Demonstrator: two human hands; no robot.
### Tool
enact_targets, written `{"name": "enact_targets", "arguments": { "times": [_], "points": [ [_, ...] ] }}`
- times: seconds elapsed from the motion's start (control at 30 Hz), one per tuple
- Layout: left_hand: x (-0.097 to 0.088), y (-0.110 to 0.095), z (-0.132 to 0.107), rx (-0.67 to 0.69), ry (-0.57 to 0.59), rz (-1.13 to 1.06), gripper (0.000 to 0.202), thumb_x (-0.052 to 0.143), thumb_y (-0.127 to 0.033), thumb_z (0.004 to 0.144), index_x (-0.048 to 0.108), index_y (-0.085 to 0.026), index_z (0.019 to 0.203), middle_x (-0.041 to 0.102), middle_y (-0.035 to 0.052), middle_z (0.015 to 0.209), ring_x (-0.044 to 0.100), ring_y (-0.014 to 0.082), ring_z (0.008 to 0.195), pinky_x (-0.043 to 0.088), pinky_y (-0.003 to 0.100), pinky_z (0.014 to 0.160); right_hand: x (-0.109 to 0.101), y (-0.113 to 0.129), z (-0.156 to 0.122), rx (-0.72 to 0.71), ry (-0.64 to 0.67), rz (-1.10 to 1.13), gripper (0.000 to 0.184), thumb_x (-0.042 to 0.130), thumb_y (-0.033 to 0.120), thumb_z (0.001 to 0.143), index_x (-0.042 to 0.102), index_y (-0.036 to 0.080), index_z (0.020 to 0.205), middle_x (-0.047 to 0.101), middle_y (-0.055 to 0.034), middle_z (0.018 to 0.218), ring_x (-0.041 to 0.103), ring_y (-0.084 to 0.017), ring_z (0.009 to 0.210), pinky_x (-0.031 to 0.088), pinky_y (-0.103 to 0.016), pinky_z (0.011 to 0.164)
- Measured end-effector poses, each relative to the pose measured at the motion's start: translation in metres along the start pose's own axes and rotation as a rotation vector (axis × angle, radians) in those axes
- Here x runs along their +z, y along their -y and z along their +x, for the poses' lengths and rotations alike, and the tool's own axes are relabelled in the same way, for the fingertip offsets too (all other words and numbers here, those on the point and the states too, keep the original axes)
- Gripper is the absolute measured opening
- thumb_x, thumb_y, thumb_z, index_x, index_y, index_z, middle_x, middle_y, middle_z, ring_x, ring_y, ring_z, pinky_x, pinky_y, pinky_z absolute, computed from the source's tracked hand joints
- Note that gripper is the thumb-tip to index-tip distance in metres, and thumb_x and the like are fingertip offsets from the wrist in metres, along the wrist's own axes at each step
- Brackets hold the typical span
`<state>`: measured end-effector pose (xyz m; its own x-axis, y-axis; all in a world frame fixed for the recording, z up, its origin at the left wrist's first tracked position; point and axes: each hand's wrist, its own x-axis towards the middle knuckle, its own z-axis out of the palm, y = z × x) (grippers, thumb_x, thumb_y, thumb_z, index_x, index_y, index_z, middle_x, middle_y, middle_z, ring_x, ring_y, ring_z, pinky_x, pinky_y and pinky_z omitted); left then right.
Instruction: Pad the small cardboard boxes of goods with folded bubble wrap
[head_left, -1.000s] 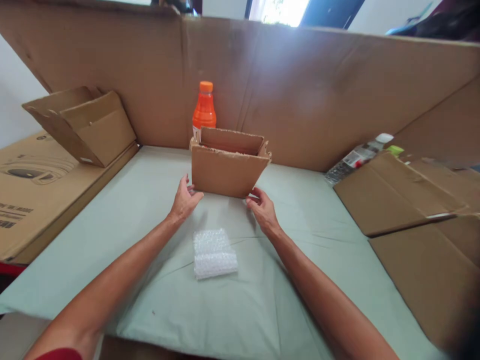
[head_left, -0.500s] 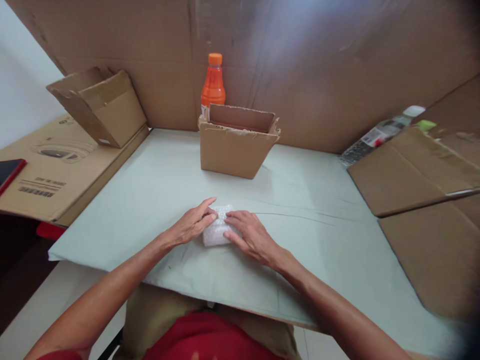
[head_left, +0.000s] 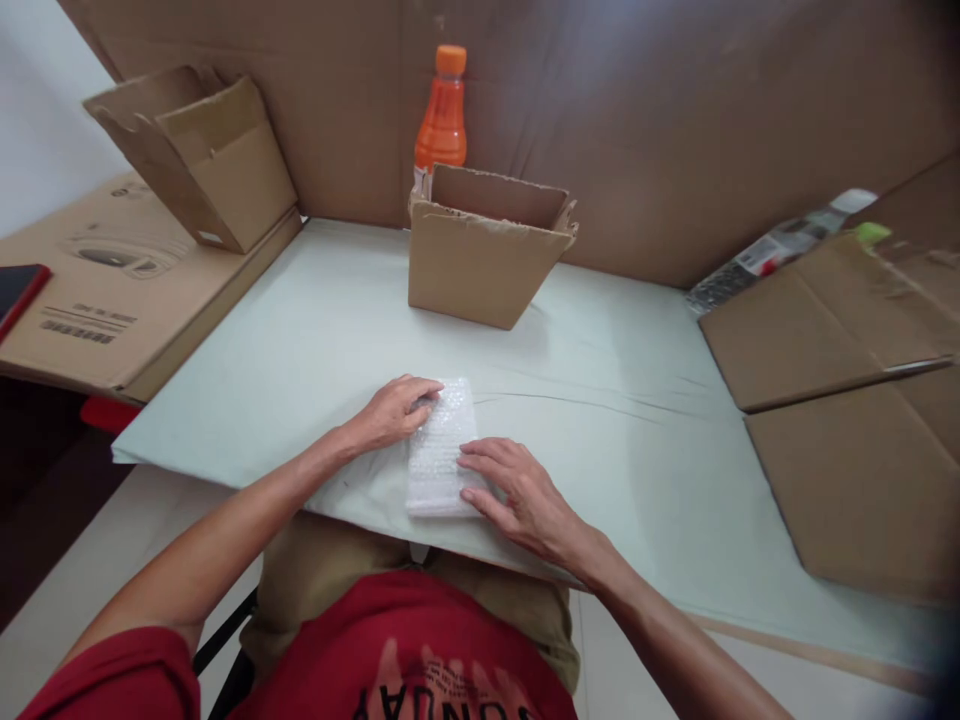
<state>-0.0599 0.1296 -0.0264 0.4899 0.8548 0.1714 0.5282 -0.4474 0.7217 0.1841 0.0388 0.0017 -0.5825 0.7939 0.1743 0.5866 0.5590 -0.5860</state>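
Observation:
A folded piece of white bubble wrap (head_left: pixel 440 448) lies on the pale green table cover (head_left: pixel 615 420) near the front edge. My left hand (head_left: pixel 394 410) rests on its upper left corner with fingers bent over it. My right hand (head_left: pixel 517 490) lies flat on its lower right edge, fingers stretched out. Farther back stands a small open cardboard box (head_left: pixel 487 245), with an orange bottle (head_left: pixel 444 110) upright behind it.
A tall cardboard wall (head_left: pixel 675 120) rings the back. An open cardboard box (head_left: pixel 199 150) leans at the left on a flat printed carton (head_left: pixel 97 290). Flattened cardboard sheets (head_left: pixel 825 330) and a lying clear bottle (head_left: pixel 780 245) are at the right. A dark phone (head_left: pixel 19 290) is far left.
Both hands left the small box and came back to the bubble wrap. They now press on it, and it lies longer and flatter than half a second ago. The view tilted down.

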Motion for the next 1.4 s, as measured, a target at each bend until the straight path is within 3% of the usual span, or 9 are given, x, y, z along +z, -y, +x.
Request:
{"name": "enact_targets", "arguments": {
  "times": [0.2,0.43,0.6,0.73,0.87,1.07,1.17,1.3,1.4],
  "points": [
    [0.002,0.0,-0.001,0.032,0.015,0.111,0.043,0.053,-0.009,0.08,0.066,-0.022,0.119,0.073,0.006,0.113,0.063,0.024,0.106,0.049,0.042,0.098,0.01,0.024,-0.022,-0.176,0.123,0.065,0.019,0.062,0.032,0.096,0.072,0.021,0.108,0.072,-0.0088,0.118,0.064,-0.026,0.111,0.049,-0.045,0.095],
    [0.008,-0.012,-0.002,-0.031,0.006,0.299,0.039,0.052,-0.011,0.082,0.066,-0.019,0.118,0.068,0.0112,0.12,0.057,0.0294,0.115,0.043,0.047,0.102,0.027,0.022,-0.038,-0.056,-0.046,-0.012,0.038,0.063,0.029,0.094,0.058,0.021,0.131,0.068,-0.0137,0.125,0.061,-0.03,0.114,0.049,-0.05,0.095],
    [0.007,-0.015,-0.004,-0.144,-0.069,0.449,0.059,0.058,-0.021,0.082,0.049,-0.011,0.14,0.06,0.0188,0.132,0.051,0.0349,0.123,0.039,0.052,0.105,0.04,0.024,-0.042,-0.102,-0.09,-0.05,0.01,0.06,0.017,0.092,0.062,0.02,0.101,0.066,-0.0125,0.126,0.058,-0.03,0.12,0.048,-0.049,0.094],
    [0.008,-0.014,-0.003,-0.136,-0.08,0.466,0.058,0.056,-0.014,0.08,0.049,-0.015,0.138,0.068,0.011,0.113,0.058,0.0285,0.109,0.043,0.046,0.101,0.038,0.028,-0.047,-0.139,-0.158,0.017,0.012,0.055,0.009,0.092,0.059,0.021,0.093,0.07,-0.0093,0.115,0.064,-0.023,0.103,0.049,-0.041,0.085],
    [0.004,-0.02,0.016,-0.111,-0.134,0.462,0.057,0.048,-0.006,0.081,0.05,-0.015,0.137,0.068,0.0088,0.107,0.061,0.0241,0.104,0.046,0.041,0.098,0.027,0.025,-0.041,-0.182,-0.211,0.034,0.019,0.051,0.005,0.089,0.058,0.021,0.096,0.072,-0.0073,0.108,0.065,-0.019,0.094,0.048,-0.036,0.082],
    [-0.013,-0.029,0.065,-0.085,-0.343,0.458,0.064,0.057,-0.014,0.081,0.044,-0.01,0.144,0.058,0.0174,0.133,0.052,0.0324,0.124,0.04,0.05,0.107,0.016,-0.007,0.004,-0.183,-0.235,-0.138,0.015,0.054,0.01,0.092,0.063,0.02,0.098,0.076,-0.0071,0.103,0.069,-0.021,0.093,0.047,-0.036,0.083],
    [-0.016,-0.031,0.047,-0.01,-0.293,0.337,0.059,0.052,-0.009,0.08,0.05,-0.013,0.139,0.058,0.0155,0.138,0.052,0.0306,0.128,0.04,0.051,0.11,0.017,-0.025,0.017,-0.133,-0.207,-0.165,0.015,0.054,0.012,0.092,0.066,0.019,0.099,0.076,-0.0067,0.1,0.07,-0.022,0.091,0.048,-0.037,0.082],
    [-0.009,-0.042,-0.019,0.108,-0.024,0.016,0.067,0.047,-0.004,0.07,0.054,-0.02,0.135,0.063,0.0092,0.136,0.057,0.0238,0.126,0.045,0.044,0.109,0.019,-0.033,0.017,-0.036,-0.159,-0.069,0.018,0.054,0.017,0.094,0.068,0.021,0.104,0.077,-0.0059,0.1,0.07,-0.022,0.092,0.052,-0.037,0.084],
    [0.007,-0.052,-0.053,0.038,0.015,-0.108,0.074,0.053,-0.009,0.072,0.045,-0.021,0.144,0.061,0.0101,0.137,0.059,0.0233,0.124,0.048,0.041,0.107,0.02,-0.035,0.022,0.046,-0.135,0.048,0.021,0.052,0.021,0.095,0.068,0.023,0.108,0.077,-0.0046,0.102,0.071,-0.021,0.094,0.054,-0.035,0.085]
  ]
}}
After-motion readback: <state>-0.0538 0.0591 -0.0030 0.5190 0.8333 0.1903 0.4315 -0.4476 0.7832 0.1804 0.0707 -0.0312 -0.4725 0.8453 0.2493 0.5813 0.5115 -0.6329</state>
